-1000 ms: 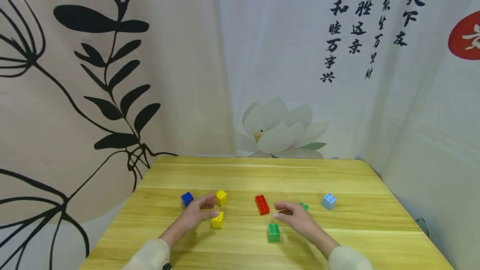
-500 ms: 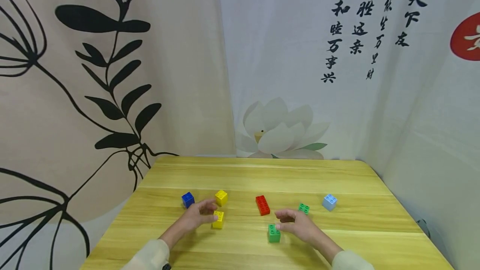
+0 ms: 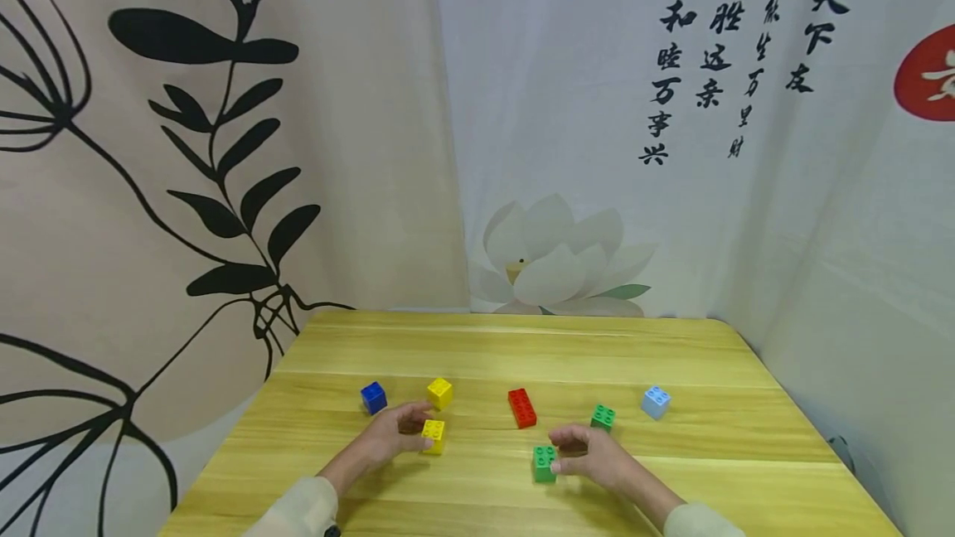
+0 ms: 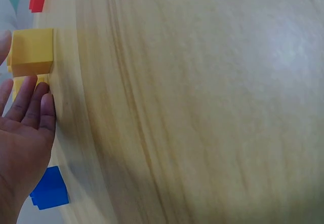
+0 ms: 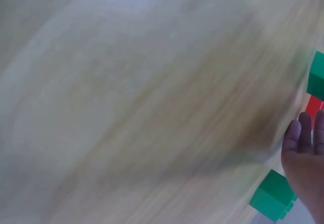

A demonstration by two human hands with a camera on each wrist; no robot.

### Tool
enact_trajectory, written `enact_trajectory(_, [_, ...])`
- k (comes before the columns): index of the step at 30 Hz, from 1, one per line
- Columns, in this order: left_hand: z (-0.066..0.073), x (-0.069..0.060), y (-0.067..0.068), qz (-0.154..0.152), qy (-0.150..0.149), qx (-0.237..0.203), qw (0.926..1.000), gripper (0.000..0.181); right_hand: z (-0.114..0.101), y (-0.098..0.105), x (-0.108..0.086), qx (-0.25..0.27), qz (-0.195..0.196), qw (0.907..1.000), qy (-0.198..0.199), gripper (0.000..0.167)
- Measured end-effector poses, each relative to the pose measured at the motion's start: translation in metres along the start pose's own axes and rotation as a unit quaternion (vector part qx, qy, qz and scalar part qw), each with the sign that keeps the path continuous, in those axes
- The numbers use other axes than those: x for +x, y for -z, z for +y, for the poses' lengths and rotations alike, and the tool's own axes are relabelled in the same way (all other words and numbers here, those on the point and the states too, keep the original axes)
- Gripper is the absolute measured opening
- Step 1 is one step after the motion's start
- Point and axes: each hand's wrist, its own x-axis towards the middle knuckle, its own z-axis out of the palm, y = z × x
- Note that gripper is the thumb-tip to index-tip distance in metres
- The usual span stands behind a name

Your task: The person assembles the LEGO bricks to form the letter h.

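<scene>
My left hand (image 3: 391, 436) is at the left side of a yellow toy building brick (image 3: 433, 436), fingers loosely bent and thumb apart from them. In the left wrist view that yellow brick (image 4: 33, 46) stands between thumb and fingertips, not visibly gripped. A second yellow brick (image 3: 440, 393) and a dark blue brick (image 3: 374, 398) lie beyond this hand. My right hand (image 3: 597, 458) is beside a green brick (image 3: 543, 464); its thumb tip overlaps the brick's right edge, and contact is unclear. Another green brick (image 3: 603, 417) shows behind the right hand's knuckles.
Between the hands, farther back, lies a red brick (image 3: 522, 408). A light blue brick (image 3: 656, 402) stands at the right. All rest on a wooden table (image 3: 477, 346), whose far edge meets a printed curtain (image 3: 380, 147).
My right hand has moved slightly down toward the nearer green brick, uncovering more of the farther green one. My left hand has lowered a little beside the nearer yellow brick.
</scene>
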Motion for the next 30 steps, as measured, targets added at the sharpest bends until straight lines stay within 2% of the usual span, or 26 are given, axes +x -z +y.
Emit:
enact_trajectory(7, [-0.0032,0.0005,0.0008,-0.009,0.021,-0.007,0.9997,0.063,0.003,-0.0016,-0.0017,0.001,0.001,1.0,-0.002,0.053])
enact_trajectory(15, [-0.0049,0.0001,-0.001,-0.004,0.015,-0.017,0.9997,0.055,0.0058,-0.0019,-0.0021,0.001,-0.001,1.0,0.002,0.049])
enact_trajectory(30, [-0.0085,0.0026,-0.0013,0.003,0.032,0.011,0.9994,0.044,0.0072,-0.0038,-0.0031,0.002,0.014,0.9999,0.003,0.039])
